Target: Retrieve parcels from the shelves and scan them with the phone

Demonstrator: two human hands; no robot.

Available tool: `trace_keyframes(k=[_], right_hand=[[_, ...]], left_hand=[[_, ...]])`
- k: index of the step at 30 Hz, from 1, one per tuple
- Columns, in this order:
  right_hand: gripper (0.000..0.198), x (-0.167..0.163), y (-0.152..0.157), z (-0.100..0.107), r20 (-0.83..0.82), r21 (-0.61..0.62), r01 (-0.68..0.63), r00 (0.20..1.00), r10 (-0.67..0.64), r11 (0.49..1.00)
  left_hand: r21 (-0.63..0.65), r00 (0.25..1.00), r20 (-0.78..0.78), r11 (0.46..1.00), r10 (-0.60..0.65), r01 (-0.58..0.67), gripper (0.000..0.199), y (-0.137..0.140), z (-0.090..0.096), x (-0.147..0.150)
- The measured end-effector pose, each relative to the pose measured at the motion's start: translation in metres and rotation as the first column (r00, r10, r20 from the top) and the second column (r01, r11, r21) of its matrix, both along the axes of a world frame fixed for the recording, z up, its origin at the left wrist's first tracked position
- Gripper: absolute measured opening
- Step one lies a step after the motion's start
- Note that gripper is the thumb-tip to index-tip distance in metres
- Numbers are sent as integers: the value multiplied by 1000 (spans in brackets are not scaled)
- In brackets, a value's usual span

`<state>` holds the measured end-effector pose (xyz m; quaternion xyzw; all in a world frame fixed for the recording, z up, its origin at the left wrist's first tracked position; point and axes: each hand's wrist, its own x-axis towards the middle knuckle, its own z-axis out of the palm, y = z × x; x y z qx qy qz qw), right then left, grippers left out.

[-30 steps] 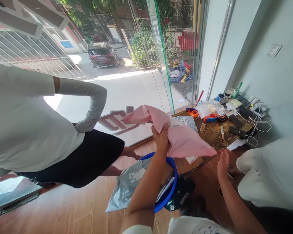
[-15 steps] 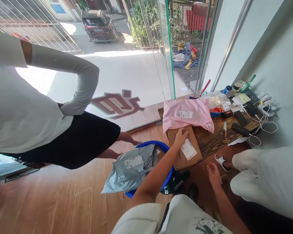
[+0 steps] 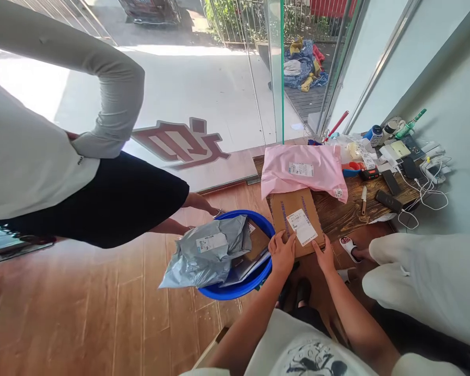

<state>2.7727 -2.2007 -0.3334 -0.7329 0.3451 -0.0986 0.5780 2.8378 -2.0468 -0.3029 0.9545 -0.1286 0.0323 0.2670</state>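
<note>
Gripping a cardboard box (image 3: 285,210) by its near corners
Left hand (image 3: 282,254) is curling over one, right hand (image 3: 324,255) is pinching the other; a pink bag (image 3: 303,184) is lying beyond

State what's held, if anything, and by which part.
The cardboard box, by its near end: left hand on the left corner, right hand on the right.

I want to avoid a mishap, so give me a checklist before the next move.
1. Left hand touching the cardboard box: ok, near left edge.
2. Right hand touching it: ok, near right corner.
3. White label facing up: ok.
4. Far end uncovered: not ok, the pink package overlaps it.
5. Knife clear of hands: ok, apart on the table.
6. Box's underside undamaged: cannot tell, hidden.
</note>
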Motion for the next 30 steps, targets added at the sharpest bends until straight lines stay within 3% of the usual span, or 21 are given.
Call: trace_keyframes(k=[6,20,25,28,30], right_hand=[[81,2,0,-3,31,-43,-12,999,13,999],[80,3,-8,-15,-14,-136,-79,997,78,988],[78,25,-22,-18,-2,-158,-126,992,127,979],[76,36,-15,-16,30,-184,-80,996,87,980],[73,32,-5,-11,52,-198,28,998,-18,980]], left_hand=[[20,996,81,999,-39,37,38,-1,-1,1],[69,995,-50,994,-81,84,49,-15,8,6],[99,998,-40,994,-46,49,48,-29,14,15],[114,999,-11,993,-35,36,47,-25,19,19],[90,1000,4,996,-24,23,42,-16,22,22]])
